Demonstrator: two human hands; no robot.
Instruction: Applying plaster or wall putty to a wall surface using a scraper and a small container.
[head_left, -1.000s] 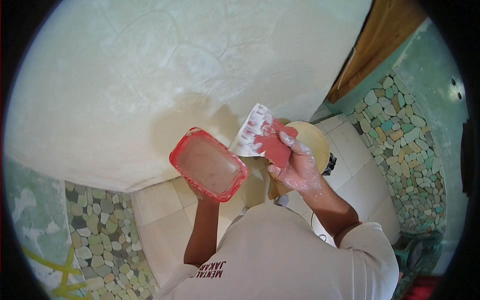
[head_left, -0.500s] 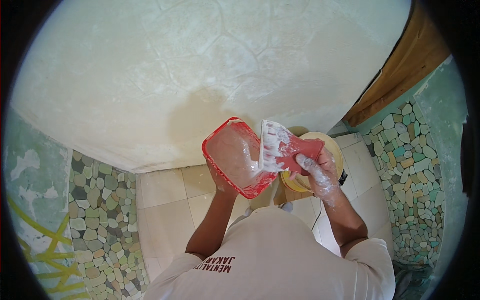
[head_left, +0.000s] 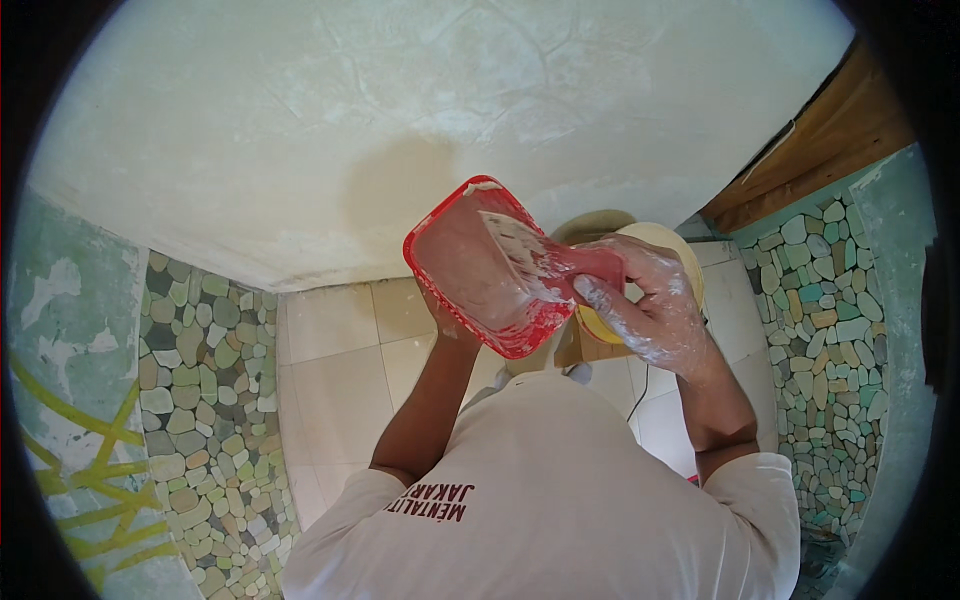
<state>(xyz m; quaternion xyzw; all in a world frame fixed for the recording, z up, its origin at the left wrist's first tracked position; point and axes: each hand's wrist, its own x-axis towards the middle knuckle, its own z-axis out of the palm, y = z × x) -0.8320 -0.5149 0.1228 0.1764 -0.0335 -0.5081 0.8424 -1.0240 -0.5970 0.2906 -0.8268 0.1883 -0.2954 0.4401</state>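
My left hand grips a red rectangular tray from beneath and at its near left side; most of its fingers are hidden under it. Pale wet plaster coats the tray's inside. Closed around the red handle of a wide putty knife is my right hand, its thumb and fingers smeared white. The knife's plaster-covered blade lies inside the tray, over its right part.
A whitish plastered wall rises just ahead. Behind my right hand stands a yellowish round bucket on the tiled floor. Pebble strips run along both sides, and a brown wooden board leans at far right.
The putty knife has come down and left from over the tray's right rim into the tray. Tray and both hands sit a bit higher in view.
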